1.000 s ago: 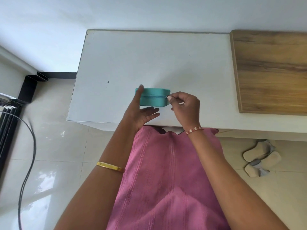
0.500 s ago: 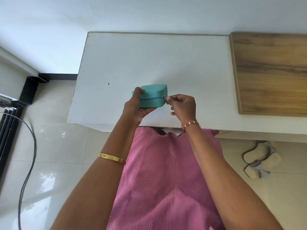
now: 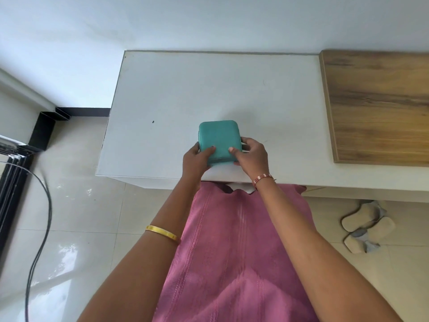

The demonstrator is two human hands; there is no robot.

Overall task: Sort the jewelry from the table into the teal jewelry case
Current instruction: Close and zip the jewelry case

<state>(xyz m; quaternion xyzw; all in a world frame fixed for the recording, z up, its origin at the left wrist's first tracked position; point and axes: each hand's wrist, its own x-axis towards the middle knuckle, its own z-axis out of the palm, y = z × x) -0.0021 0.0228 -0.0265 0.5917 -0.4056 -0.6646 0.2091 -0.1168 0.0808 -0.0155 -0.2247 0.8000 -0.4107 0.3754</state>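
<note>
A closed teal jewelry case lies flat on the white table, near its front edge, lid facing up. My left hand grips its near left corner, thumb on the lid. My right hand holds its near right side, thumb on the lid and fingers wrapped around the right edge. No loose jewelry shows on the table. I wear a gold bangle on my left forearm and a red-and-white bracelet on my right wrist.
A wooden board covers the table's right part. Slippers lie on the tiled floor at the right. A black cable runs along the floor at the left, beside a black frame.
The case was tilted on edge with my right fingers at its zipper; now it lies flat, lid up, and both hands hold its near side.
</note>
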